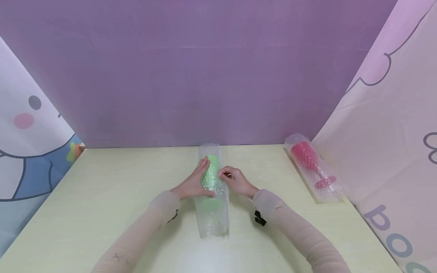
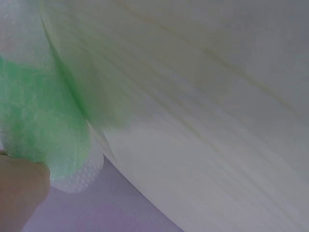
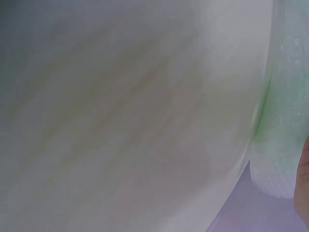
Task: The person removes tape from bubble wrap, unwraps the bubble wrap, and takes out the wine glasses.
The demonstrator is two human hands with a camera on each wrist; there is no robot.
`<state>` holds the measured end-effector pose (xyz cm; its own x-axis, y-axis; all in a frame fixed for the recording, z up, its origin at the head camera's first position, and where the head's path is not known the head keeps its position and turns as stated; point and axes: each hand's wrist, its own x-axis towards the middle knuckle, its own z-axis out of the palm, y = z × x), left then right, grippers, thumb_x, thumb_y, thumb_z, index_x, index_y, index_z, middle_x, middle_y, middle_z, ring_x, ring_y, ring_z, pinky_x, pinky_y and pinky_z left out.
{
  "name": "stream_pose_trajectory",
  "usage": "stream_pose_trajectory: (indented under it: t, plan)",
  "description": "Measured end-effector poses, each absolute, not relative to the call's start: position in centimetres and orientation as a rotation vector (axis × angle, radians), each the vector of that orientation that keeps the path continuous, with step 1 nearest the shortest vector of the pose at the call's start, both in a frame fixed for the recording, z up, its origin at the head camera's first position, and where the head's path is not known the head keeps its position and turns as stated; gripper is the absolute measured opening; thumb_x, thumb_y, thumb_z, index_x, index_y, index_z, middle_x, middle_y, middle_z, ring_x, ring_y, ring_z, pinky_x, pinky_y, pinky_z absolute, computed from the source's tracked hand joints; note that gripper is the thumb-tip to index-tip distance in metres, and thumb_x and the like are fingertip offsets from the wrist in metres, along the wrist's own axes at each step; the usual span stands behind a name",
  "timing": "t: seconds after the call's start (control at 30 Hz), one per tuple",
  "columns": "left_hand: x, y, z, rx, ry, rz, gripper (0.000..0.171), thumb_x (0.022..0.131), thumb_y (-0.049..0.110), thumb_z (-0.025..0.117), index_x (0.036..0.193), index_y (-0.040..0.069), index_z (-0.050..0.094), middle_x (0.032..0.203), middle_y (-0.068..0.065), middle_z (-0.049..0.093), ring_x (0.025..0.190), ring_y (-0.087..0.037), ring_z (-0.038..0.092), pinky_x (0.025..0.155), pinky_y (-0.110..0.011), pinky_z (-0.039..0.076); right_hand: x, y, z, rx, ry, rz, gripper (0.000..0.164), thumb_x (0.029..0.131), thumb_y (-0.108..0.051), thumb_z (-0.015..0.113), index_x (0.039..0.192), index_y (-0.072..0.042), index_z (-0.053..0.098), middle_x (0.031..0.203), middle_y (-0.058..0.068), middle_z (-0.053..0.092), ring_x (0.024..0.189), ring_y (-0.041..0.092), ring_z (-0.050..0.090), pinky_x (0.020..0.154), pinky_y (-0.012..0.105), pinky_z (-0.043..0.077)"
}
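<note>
A green goblet (image 1: pixel 212 172) lies lengthwise on the table inside a sleeve of bubble wrap (image 1: pixel 213 225), its round foot towards me. My left hand (image 1: pixel 194 184) rests on the wrapped goblet from the left, fingers and thumb straight and spread apart. At the right edge of the wrap, the curled fingers of my right hand (image 1: pixel 237 182) pinch the bubble wrap near the cup. The left wrist view has the green cup (image 2: pixel 38 116) under clear bubbles beside a finger. In the right wrist view, part of the wrap (image 3: pixel 275 179) shows at the right edge.
A red goblet (image 1: pixel 305 156), also in bubble wrap, lies slanted at the table's right edge. The pale table (image 1: pixel 136 170) meets a purple backdrop (image 1: pixel 205 76) behind. Printed cloths stand at the left and right.
</note>
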<state>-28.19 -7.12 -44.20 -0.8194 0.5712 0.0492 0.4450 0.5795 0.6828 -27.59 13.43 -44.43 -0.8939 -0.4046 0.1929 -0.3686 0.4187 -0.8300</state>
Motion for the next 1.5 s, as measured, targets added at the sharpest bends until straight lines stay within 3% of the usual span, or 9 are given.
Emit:
stream_pose_trajectory:
  t: [0.8,1.03,1.27,1.5]
  plan:
    - [-28.3,-7.5,-44.2,0.838,2.61,1.083,0.121,0.065,0.042,0.08,0.147,0.012,-0.002,0.154,0.003,-0.014,0.141,-0.015,-0.015,0.116,-0.043,0.006,-27.4,13.8,-44.3,-0.613,2.712,-1.542,0.011,0.089,-0.007,0.057,0.098,-0.002,0.062,0.098,0.009,0.063,0.093,0.02,0.06,0.084,0.027,0.053]
    - [-28.1,-7.6,-44.0,0.832,2.602,1.082,0.121,0.065,0.041,0.08,0.147,0.011,-0.002,0.154,0.001,-0.014,0.141,-0.017,-0.015,0.116,-0.044,0.005,-27.0,14.7,-44.1,-0.56,2.727,-1.575,0.018,0.089,-0.013,0.059,0.101,0.0,0.064,0.1,0.01,0.064,0.094,0.023,0.061,0.085,0.031,0.053]
    - [-28.0,-7.6,-44.0,0.83,2.611,1.077,0.121,0.065,0.041,0.08,0.147,0.011,-0.002,0.154,0.0,-0.013,0.141,-0.016,-0.015,0.116,-0.044,0.005,-26.9,15.9,-44.7,-0.612,2.794,-1.595,0.02,0.088,-0.012,0.06,0.101,0.004,0.064,0.095,0.007,0.063,0.086,0.015,0.061,0.078,0.026,0.054]
    - [-28.2,-7.5,-44.3,0.837,2.612,1.082,0.121,0.064,0.04,0.08,0.147,0.011,-0.002,0.154,-0.001,-0.014,0.141,-0.016,-0.015,0.115,-0.043,0.004,-26.7,17.2,-44.6,-0.492,2.765,-1.471,0.026,0.088,-0.006,0.059,0.111,0.004,0.059,0.105,0.015,0.062,0.096,0.025,0.059,0.085,0.034,0.052]
